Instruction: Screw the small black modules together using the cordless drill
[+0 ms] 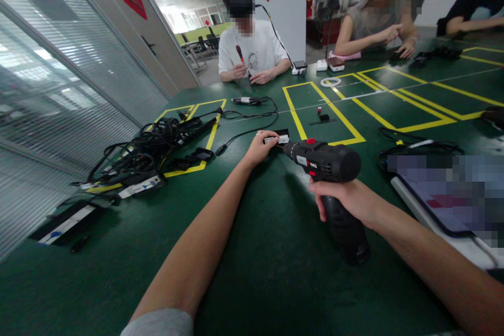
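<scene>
In the head view, my right hand [346, 197] is wrapped around the grip of a black cordless drill [328, 160] with red switches. The drill points left, and its chuck and bit reach toward a small black box with a white label [282, 137]. Whether the tip touches the box, I cannot tell. My left hand [262, 147] is closed on the left end of this box, fingers on its label, steadying it against the green table [252, 273]. The box's near side is partly hidden by my fingers and the drill.
Tangled black cables and adapters [145, 142] lie at left, near labelled black boxes [71, 223]. A tablet [437, 199] sits at right beside a cable coil [417, 147]. Small black parts [323, 117] and a tape ring [329, 82] lie ahead. A person opposite holds a screwdriver [239, 53].
</scene>
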{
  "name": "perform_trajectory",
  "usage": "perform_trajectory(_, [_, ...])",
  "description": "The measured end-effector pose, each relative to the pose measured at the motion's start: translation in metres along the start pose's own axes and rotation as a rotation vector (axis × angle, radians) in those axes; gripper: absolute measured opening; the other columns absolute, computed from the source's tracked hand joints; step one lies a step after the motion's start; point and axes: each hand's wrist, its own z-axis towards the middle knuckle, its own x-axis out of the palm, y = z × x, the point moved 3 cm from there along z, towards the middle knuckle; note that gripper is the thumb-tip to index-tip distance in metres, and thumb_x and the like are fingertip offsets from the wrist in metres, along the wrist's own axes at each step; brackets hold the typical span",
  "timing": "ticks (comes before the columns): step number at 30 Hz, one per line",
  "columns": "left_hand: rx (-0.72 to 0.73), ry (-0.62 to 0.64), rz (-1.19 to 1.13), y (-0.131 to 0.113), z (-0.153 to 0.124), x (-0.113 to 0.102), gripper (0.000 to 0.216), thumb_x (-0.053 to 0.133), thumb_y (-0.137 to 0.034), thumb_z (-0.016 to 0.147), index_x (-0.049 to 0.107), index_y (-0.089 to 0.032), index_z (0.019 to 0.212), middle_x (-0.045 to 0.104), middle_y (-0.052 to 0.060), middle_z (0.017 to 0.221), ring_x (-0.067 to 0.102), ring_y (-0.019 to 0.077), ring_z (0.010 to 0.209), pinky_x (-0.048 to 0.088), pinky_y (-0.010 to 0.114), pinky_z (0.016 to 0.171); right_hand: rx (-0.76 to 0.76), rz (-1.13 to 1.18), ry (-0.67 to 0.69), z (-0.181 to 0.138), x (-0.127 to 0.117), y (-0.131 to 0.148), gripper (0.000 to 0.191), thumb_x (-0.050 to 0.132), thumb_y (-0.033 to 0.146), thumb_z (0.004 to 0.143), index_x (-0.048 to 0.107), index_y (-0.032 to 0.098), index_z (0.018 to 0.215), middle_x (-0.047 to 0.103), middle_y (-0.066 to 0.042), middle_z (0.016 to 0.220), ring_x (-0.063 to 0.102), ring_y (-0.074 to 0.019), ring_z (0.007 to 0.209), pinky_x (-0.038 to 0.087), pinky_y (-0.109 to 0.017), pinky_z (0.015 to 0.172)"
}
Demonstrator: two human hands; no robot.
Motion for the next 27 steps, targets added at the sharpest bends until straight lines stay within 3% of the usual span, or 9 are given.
perform_trajectory(14, [0.008, 0.019, 0.013, -0.002, 0.0002, 0.0003, 0.024, 0.054, -0.032, 0.085, 0.066, -0.019, 0.1, 0.06, 0.006, 0.104, 0.052, 0.02, 0.106, 0.039, 0.034, 0.099, -0.033, 0.016, 0.007, 0.0014, 0.0006, 0.0007, 0.032, 0.06, 0.037, 0.081, 0.059, 0.017, 0.057, 0.061, -0.003, 0.053, 0.058, -0.015, 0.048, 0.044, -0.03, 0.056])
perform_trajectory(27, [0.009, 0.026, 0.012, -0.0023, 0.0, -0.0004, 0.024, 0.055, -0.032, 0.084, 0.067, -0.018, 0.1, 0.06, 0.007, 0.105, 0.052, 0.0206, 0.106, 0.04, 0.035, 0.098, -0.03, 0.025, -0.009, 0.0002, 0.0007, -0.0004, 0.024, 0.06, 0.036, 0.08, 0.061, 0.016, 0.067, 0.061, -0.002, 0.054, 0.059, -0.0162, 0.049, 0.044, -0.03, 0.055])
